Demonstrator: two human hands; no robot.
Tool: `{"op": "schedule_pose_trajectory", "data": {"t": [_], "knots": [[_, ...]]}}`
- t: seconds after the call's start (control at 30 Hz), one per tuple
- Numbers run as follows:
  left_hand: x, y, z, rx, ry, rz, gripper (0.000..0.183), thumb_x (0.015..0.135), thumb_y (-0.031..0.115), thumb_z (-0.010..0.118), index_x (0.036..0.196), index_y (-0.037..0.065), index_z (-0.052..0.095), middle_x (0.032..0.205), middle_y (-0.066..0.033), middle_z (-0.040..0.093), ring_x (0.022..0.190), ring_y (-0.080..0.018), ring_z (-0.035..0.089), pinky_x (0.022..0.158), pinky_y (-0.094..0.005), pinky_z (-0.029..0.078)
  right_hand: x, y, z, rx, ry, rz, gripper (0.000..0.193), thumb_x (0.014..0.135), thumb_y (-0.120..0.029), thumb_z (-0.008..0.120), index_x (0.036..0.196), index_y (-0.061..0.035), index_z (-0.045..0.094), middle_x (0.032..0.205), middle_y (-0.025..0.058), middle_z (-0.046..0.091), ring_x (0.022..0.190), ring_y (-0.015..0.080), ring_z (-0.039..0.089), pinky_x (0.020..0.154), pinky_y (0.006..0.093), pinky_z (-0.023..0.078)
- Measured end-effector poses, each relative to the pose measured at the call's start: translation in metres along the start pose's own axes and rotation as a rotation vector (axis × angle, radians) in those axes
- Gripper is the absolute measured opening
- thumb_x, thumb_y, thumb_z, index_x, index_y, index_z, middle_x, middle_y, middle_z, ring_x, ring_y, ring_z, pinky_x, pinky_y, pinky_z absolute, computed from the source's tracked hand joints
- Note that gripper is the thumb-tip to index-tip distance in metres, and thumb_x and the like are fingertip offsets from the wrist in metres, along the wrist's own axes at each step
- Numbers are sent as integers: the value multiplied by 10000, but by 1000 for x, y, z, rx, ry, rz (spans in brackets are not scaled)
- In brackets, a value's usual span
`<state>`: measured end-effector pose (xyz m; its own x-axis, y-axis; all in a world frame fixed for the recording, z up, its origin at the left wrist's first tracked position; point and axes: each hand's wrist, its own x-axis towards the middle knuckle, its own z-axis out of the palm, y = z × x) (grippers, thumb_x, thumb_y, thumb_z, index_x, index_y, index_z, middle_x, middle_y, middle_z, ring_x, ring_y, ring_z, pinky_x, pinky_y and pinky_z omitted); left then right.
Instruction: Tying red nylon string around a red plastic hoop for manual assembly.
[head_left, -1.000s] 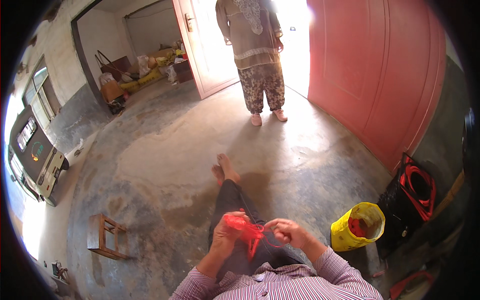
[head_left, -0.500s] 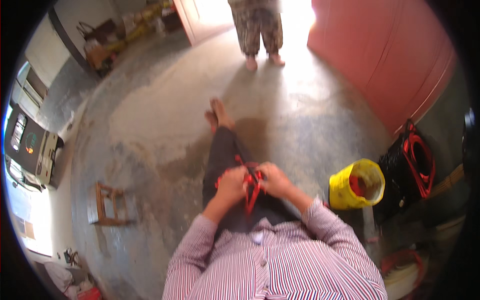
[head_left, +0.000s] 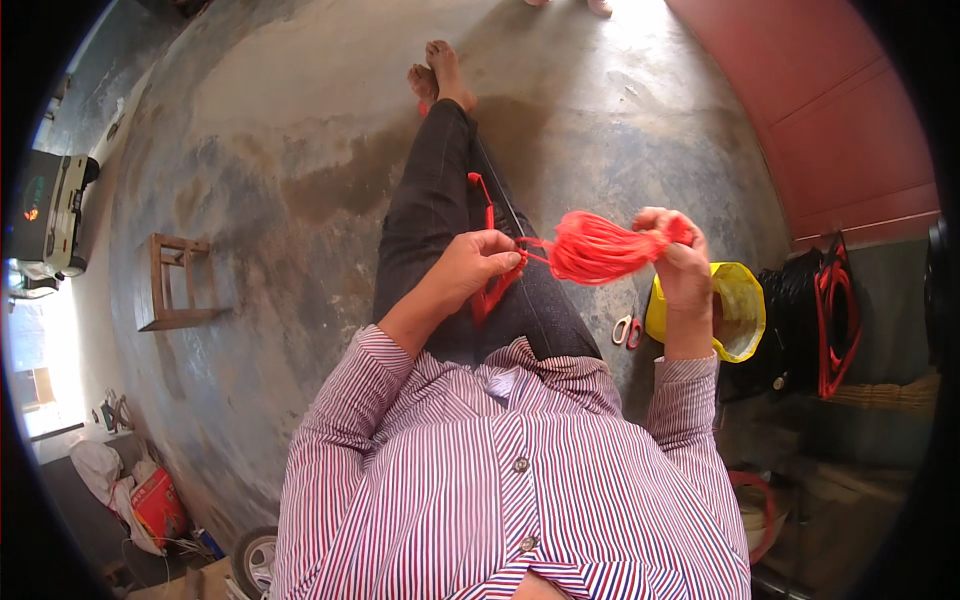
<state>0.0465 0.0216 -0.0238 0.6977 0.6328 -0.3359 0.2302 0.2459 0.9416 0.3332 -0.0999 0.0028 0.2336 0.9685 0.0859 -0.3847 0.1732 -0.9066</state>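
Observation:
My right hand [head_left: 685,275] is closed round one end of a looped bundle of red plastic cord [head_left: 598,247], raised over the right side of my lap. A strand runs from the bundle to my left hand [head_left: 468,265]. There, thumb and fingers pinch a red strip piece [head_left: 492,290] that lies against my dark trousers, its lower part hanging between my thighs. One narrow red end sticks up past the left hand, along my leg. What exactly the left fingertips grip is partly hidden.
Scissors [head_left: 627,331] lie on the floor beside a yellow bucket [head_left: 738,310] at my right. Black and red bags [head_left: 835,320] stand beyond it. A wooden stool [head_left: 180,283] is at the left. Another person's feet [head_left: 598,7] show at the far edge, near a red door [head_left: 830,110].
The hands were close together over the lap at the red piece. Now the right hand is out to the right, holding the red cord bundle. The view has tilted downward.

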Motion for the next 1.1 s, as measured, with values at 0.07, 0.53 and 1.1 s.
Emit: {"op": "schedule_pose_trajectory", "data": {"t": [0.07,0.53,1.1], "knots": [[3,-8,4,-215,-55,-52,161,920,141,643,986,-7,643,924,-64,676,799,-117,640,736,-231,518,-8,-1,-21,165,-63,-48,283,742,-284,691,889,-59,598,1059,111,621,985,216,582,914,361,447],[2,-13,14,-299,-8,-71,137,914,114,663,970,-8,636,903,-56,668,786,-116,644,745,-252,549,-15,56,72,-197,40,396,232,867,-33,644,1092,-10,598,873,37,609,734,124,614,681,280,524],[4,-8,20,-216,48,-58,178,884,116,702,989,-10,634,902,-41,662,789,-104,624,747,-242,523,-20,27,116,-419,-83,244,143,801,34,596,927,-33,579,775,-17,563,682,64,532,610,230,461]]}}
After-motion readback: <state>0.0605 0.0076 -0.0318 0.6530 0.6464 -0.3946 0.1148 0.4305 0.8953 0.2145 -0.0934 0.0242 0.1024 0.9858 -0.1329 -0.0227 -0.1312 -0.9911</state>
